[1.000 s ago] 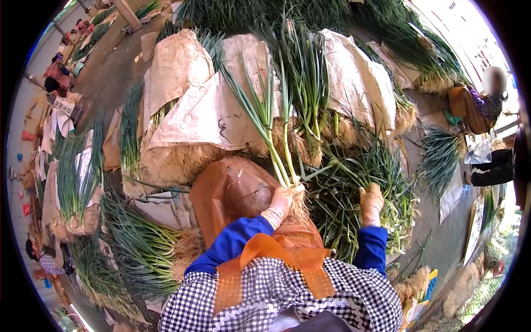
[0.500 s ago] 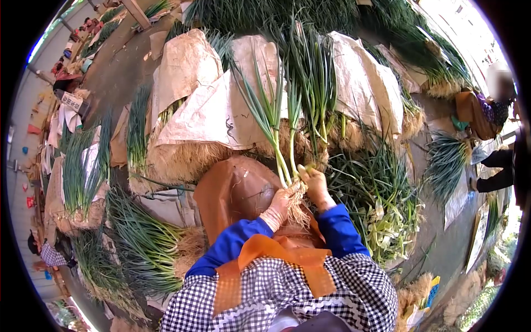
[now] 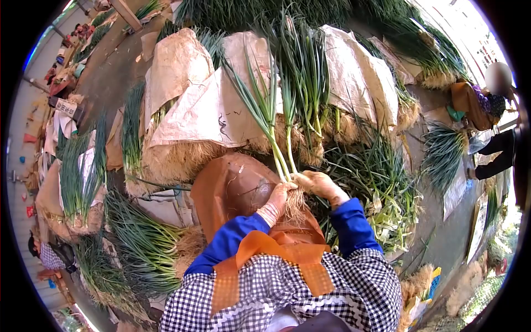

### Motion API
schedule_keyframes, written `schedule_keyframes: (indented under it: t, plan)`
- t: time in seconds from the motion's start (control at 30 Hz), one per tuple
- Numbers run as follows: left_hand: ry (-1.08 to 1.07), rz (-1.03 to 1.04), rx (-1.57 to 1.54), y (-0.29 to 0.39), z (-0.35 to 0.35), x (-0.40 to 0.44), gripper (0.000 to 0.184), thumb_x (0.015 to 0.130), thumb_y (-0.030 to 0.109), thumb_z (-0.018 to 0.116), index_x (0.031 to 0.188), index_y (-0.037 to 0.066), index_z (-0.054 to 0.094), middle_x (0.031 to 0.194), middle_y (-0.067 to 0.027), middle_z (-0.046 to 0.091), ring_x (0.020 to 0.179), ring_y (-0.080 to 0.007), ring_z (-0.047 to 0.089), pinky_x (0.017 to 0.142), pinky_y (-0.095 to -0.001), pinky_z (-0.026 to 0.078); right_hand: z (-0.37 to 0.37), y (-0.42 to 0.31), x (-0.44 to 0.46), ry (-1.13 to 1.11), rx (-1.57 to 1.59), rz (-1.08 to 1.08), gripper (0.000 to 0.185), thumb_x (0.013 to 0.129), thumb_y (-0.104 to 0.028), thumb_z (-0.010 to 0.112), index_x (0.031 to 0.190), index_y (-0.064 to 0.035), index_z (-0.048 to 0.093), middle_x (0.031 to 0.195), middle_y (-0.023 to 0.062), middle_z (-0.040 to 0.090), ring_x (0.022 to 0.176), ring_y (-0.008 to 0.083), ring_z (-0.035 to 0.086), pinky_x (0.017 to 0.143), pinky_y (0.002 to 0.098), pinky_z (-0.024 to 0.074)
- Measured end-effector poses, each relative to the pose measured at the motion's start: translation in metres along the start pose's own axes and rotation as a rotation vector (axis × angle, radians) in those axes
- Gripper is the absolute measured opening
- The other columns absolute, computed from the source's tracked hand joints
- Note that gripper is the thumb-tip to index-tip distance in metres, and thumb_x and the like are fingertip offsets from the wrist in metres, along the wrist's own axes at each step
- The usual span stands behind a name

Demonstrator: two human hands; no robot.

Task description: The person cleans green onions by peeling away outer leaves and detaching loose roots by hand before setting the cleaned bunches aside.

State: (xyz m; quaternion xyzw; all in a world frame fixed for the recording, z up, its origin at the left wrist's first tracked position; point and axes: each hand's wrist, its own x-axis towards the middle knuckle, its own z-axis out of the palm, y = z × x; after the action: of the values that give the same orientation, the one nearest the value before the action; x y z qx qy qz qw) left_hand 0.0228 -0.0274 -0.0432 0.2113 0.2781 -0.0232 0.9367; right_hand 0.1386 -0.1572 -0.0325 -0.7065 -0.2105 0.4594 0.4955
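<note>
My left hand point(image 3: 279, 200) is closed around the white lower stems of a few green onions point(image 3: 280, 159), just above their roots. The leaves rise away from me, and the pale stringy roots point(image 3: 295, 207) hang down between my hands. Fingers of my right hand point(image 3: 321, 186) are pinched at the base of the same stems, from the right side. Behind the held stems a larger bunch of green onions point(image 3: 315, 72) leans on pale sacking point(image 3: 246, 99). Brown sheeting point(image 3: 227, 180) covers my lap.
To my left lies a pile of green onions point(image 3: 141, 243), roots toward me. Stripped leaves point(image 3: 381, 193) are heaped at my right. More bundles point(image 3: 83, 177) stand farther left. A person point(image 3: 484, 105) with a blurred head is at the far right, beside another bundle point(image 3: 444, 152).
My right hand has moved from above the stems down and to the right, now meeting them at the base. My left hand keeps its hold. The whole view has shifted slightly.
</note>
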Motion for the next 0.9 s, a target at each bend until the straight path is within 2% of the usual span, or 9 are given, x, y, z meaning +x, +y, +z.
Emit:
schedule_keyframes:
  t: [0.23,0.3,0.4,0.5,0.6,0.67,0.77,0.87,0.9]
  plan:
    - [0.082,0.105,-0.071,-0.001,0.016,-0.007,0.026,0.079,0.001,0.050,0.104,0.000,0.055,0.078,-0.0103,0.060,0.065,-0.0208,0.060,0.062,-0.0293,0.053,0.013,-0.044,-0.050,0.257,-0.588,-0.540,0.045,0.080,-0.021,0.066,0.045,-0.0048,0.044,0.043,0.0089,0.039,0.036,0.0168,0.037,0.037,0.0327,0.0302]
    - [0.074,0.063,-0.049,0.005,0.006,0.002,0.026,0.080,0.000,0.048,0.106,-0.001,0.054,0.081,-0.0101,0.060,0.068,-0.0195,0.060,0.062,-0.0290,0.053,0.012,-0.051,-0.083,-0.045,-0.382,-0.488,0.042,0.081,-0.021,0.066,0.048,-0.0032,0.047,0.046,0.0070,0.040,0.041,0.0140,0.037,0.040,0.0307,0.0318]
    - [0.083,0.082,0.039,0.001,0.002,0.004,0.029,0.080,0.002,0.049,0.107,-0.003,0.054,0.085,-0.0100,0.061,0.069,-0.0182,0.060,0.062,-0.0275,0.052,-0.019,-0.073,-0.116,-0.253,-0.136,0.234,0.030,0.083,-0.028,0.063,0.070,-0.0004,0.060,0.058,0.0043,0.051,0.055,0.0111,0.046,0.053,0.0261,0.0400]
    - [0.033,0.054,0.031,0.013,0.021,-0.003,0.029,0.081,0.004,0.051,0.109,-0.004,0.056,0.087,-0.0098,0.061,0.070,-0.0176,0.060,0.064,-0.0249,0.052,-0.066,-0.022,-0.070,-0.160,-1.425,0.359,0.040,0.082,-0.045,0.057,0.085,-0.0052,0.062,0.078,0.0081,0.063,0.069,0.0219,0.060,0.062,0.0355,0.0469]
    - [-0.014,-0.066,-0.122,0.009,0.013,0.004,0.025,0.085,0.011,0.057,0.106,-0.002,0.060,0.083,-0.0034,0.061,0.072,-0.0124,0.058,0.064,-0.0214,0.049,-0.077,-0.008,0.022,0.621,-0.749,-0.302,0.035,0.080,-0.044,0.060,0.080,-0.0089,0.060,0.073,0.0108,0.060,0.064,0.0241,0.059,0.060,0.0348,0.0482]
    - [0.018,-0.034,-0.006,0.011,0.021,-0.006,0.024,0.085,0.011,0.057,0.104,-0.002,0.060,0.081,-0.0033,0.061,0.070,-0.0125,0.058,0.063,-0.0212,0.049,-0.062,-0.078,0.061,0.635,-0.759,-0.344,0.046,0.080,-0.034,0.065,0.121,-0.0165,0.054,0.070,0.0010,0.060,0.057,0.0098,0.054,0.059,0.0211,0.0488]
    - [0.090,-0.022,0.025,0.011,0.025,-0.005,0.020,0.085,0.009,0.057,0.100,-0.003,0.061,0.078,-0.0047,0.062,0.065,-0.0137,0.059,0.059,-0.0220,0.050,-0.052,-0.114,0.130,0.279,-1.107,0.065,0.045,0.084,-0.032,0.056,0.124,-0.0137,0.049,0.108,0.0099,0.062,0.097,0.0249,0.060,0.082,0.0347,0.0481]
    - [0.116,-0.046,-0.112,0.013,0.020,-0.008,0.017,0.083,0.007,0.058,0.095,-0.004,0.062,0.075,-0.0081,0.062,0.062,-0.0159,0.060,0.056,-0.0246,0.051,-0.085,-0.044,0.207,0.116,-1.324,-0.233,0.027,0.085,-0.017,0.046,0.108,-0.0082,0.057,0.098,0.0078,0.065,0.082,0.0228,0.063,0.069,0.0336,0.0515]
    - [0.113,-0.043,-0.108,0.017,0.018,-0.009,0.017,0.083,0.007,0.058,0.095,-0.004,0.062,0.075,-0.0081,0.062,0.062,-0.0159,0.060,0.056,-0.0246,0.051,-0.088,-0.072,0.177,0.314,-0.522,-0.199,0.021,0.087,-0.016,0.044,0.100,-0.0075,0.058,0.084,0.0056,0.061,0.070,0.0161,0.056,0.062,0.0309,0.0485]
